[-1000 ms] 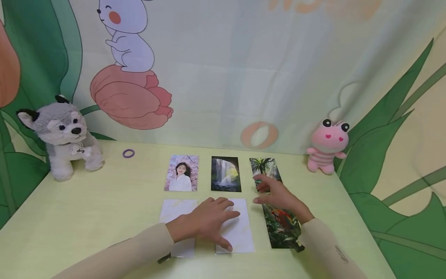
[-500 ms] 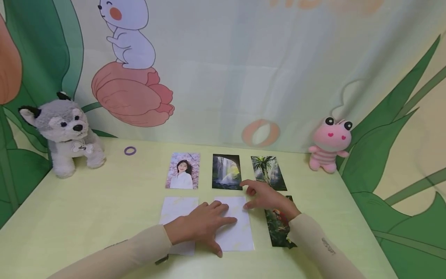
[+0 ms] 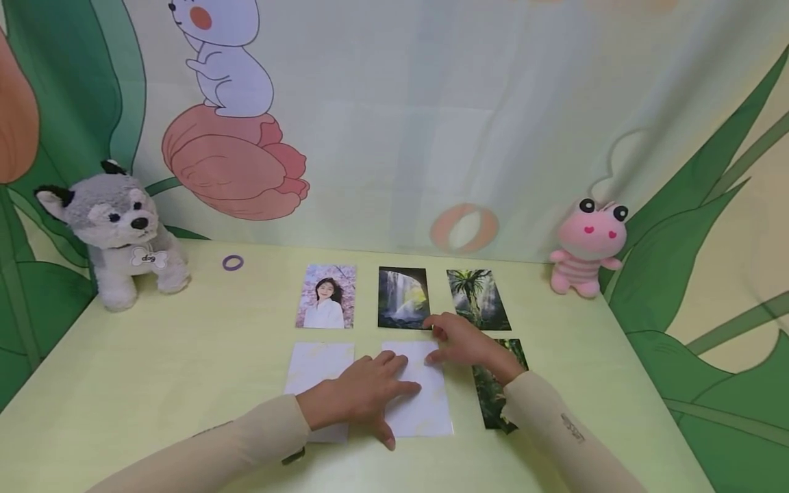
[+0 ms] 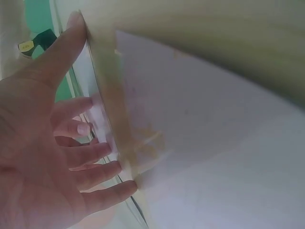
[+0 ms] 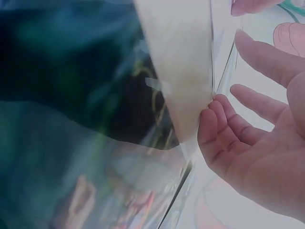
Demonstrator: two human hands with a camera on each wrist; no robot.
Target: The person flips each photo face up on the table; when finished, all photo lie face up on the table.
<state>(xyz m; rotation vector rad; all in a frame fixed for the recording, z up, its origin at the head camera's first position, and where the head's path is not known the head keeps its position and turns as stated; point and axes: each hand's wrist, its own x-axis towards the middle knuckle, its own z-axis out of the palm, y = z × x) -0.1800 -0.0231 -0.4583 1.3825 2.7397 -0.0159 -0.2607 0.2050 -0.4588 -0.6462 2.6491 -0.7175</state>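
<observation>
Pointing lengthwise toward the backdrop [image 3: 357, 164], the right white card [image 3: 425, 411] lies partly under left grip [image 3: 360, 390] and right grip [image 3: 467, 342], both released.

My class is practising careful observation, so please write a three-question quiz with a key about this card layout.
1. True or false: the purple ring lies between the plush dog and the portrait card.
2. Which hand spans the gap between the two white cards? A) right B) left C) neither
3. Fill in: in the far row, the middle card shows a ____.

Key: 1. True. 2. B, the left hand. 3. Waterfall.
</observation>
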